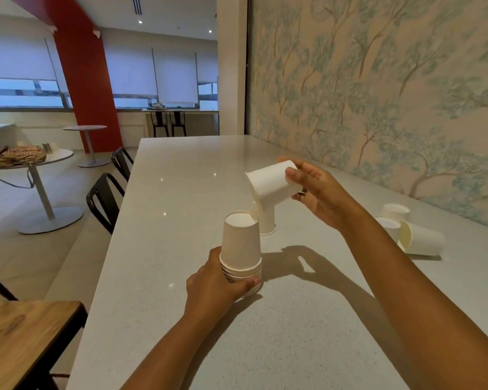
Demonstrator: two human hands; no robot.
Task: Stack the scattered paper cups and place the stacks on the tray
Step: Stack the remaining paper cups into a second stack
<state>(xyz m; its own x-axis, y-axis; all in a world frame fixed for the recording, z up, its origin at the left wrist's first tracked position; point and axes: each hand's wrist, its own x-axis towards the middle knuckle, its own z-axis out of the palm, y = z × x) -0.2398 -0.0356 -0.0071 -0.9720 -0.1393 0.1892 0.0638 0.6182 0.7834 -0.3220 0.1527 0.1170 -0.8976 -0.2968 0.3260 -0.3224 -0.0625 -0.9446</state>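
On table (181,192) | left hand (212,280) grips cup stack (240,249) | right hand (316,190) holds cup (271,182)

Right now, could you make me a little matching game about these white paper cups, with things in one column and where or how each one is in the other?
Things:
1. Upside-down stack of white paper cups
2. Single white paper cup tipped sideways in the air
3. White paper cup lying on its side
4. Lone upside-down white paper cup

States:
A. Resting on the pale speckled counter near the wall
B. Held by the right hand
C. Gripped at its base by the left hand
D. Standing just behind the stack

Pairs: 1-C, 2-B, 3-A, 4-D
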